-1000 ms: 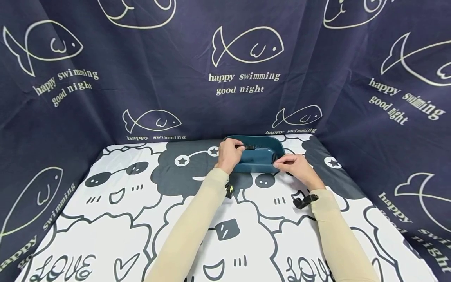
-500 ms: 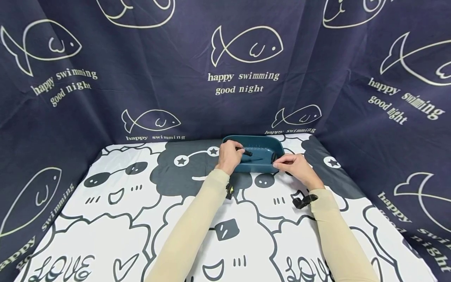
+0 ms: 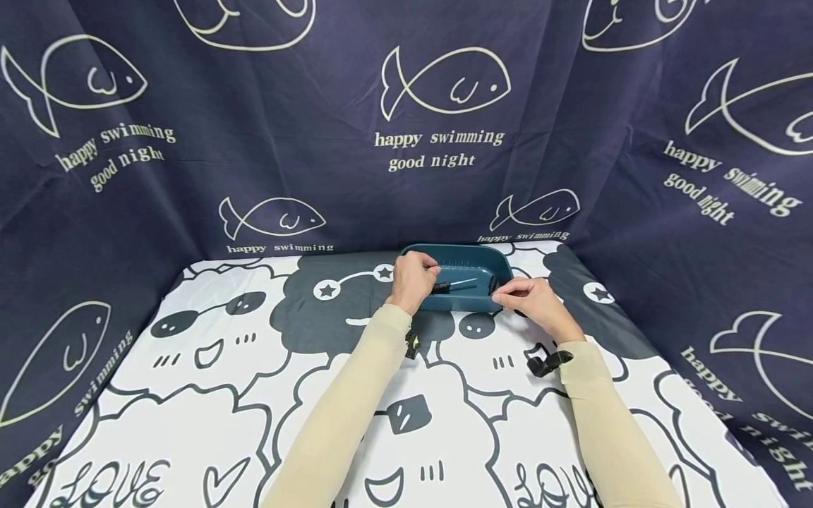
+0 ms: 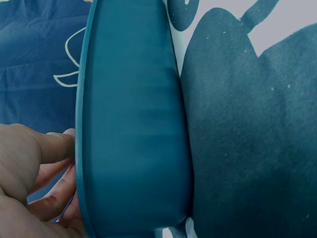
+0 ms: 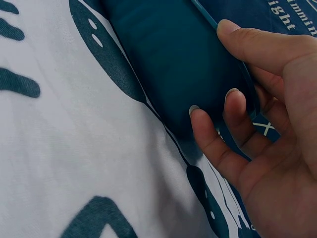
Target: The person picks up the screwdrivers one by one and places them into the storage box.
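Observation:
A dark teal plastic storage bin stands at the far edge of the table. Inside it lies a screwdriver-like tool, with a black handle and thin shaft. My left hand hovers over the bin's left end; in the left wrist view its bent fingers are partly hidden behind the rim. The right hand holds the bin's near right corner. In the right wrist view its thumb lies at the rim, with two fingertips against the outer wall. A small black thing shows inside the bin beside the right fingertips.
A white and dark grey cartoon-print cloth covers the table. Dark blue fish-print curtains rise behind the bin and on both sides. Black straps sit at the wrists.
The black-handled tool, held in my left hand earlier, tipped downward and left the fingers; it now lies in the bin. The right hand has stayed in place.

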Demonstrator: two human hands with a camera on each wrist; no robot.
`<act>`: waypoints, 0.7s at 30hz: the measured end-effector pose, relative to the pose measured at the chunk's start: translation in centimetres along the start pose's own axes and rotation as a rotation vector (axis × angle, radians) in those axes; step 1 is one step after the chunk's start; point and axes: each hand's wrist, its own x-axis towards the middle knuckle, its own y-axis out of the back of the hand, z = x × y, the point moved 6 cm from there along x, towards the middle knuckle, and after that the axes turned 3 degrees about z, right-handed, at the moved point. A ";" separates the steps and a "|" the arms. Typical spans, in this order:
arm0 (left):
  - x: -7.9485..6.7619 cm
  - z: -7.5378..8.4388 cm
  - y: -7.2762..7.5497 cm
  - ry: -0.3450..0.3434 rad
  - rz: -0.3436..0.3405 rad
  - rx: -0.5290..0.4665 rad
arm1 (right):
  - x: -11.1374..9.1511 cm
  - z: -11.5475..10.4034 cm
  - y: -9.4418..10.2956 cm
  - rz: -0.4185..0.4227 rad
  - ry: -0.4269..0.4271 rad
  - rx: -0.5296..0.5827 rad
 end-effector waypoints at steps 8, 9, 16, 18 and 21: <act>0.0 -0.1 2.3 -0.027 0.025 -0.013 | 0.2 -0.1 0.0 -0.007 -0.012 0.007; 0.0 -0.3 2.7 -0.026 0.028 -0.007 | 0.1 0.0 0.0 -0.009 -0.020 0.006; 0.4 -1.6 6.5 -0.024 0.043 0.026 | 0.0 -0.5 0.2 -0.005 -0.045 -0.061; 0.3 -2.0 7.8 -0.032 0.037 0.043 | -0.1 -0.8 0.4 -0.004 -0.042 -0.094; 0.2 -2.9 9.8 -0.051 0.032 0.075 | -0.2 -1.6 0.7 -0.006 -0.006 -0.170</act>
